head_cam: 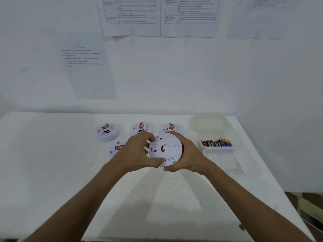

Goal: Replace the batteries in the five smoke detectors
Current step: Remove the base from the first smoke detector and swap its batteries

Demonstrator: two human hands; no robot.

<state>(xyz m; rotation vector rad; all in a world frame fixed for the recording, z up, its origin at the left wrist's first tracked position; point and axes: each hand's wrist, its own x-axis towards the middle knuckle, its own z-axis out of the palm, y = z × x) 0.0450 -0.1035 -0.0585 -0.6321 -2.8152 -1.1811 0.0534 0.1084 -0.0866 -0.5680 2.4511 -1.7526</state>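
White held detector [166,151] gripped in both hands above desk [52,172], underside facing camera, round base tilted slightly. Left hand [138,154] clamped on its left rim: fingers [148,137] curled over far-left edge, thumb pressed on near edge. Right hand [188,154] wrapped round right side, fingers curled behind far rim, thumb under near rim. Red mark and small label visible on underside, text too blurred to read.

Four more detectors resting face up on desk: far-left detector [107,132], far-middle detector [141,127], far-right detector [170,127] partly hidden behind held unit, near-left detector [117,150] partly hidden by left hand. Red sticker on each.

Clear plastic container [216,135] at right, lid open toward far side, batteries [216,143] lying in a row inside: dark red-brown ones left, purple ones right. Printed sheets [83,67] taped on wall beyond desk.
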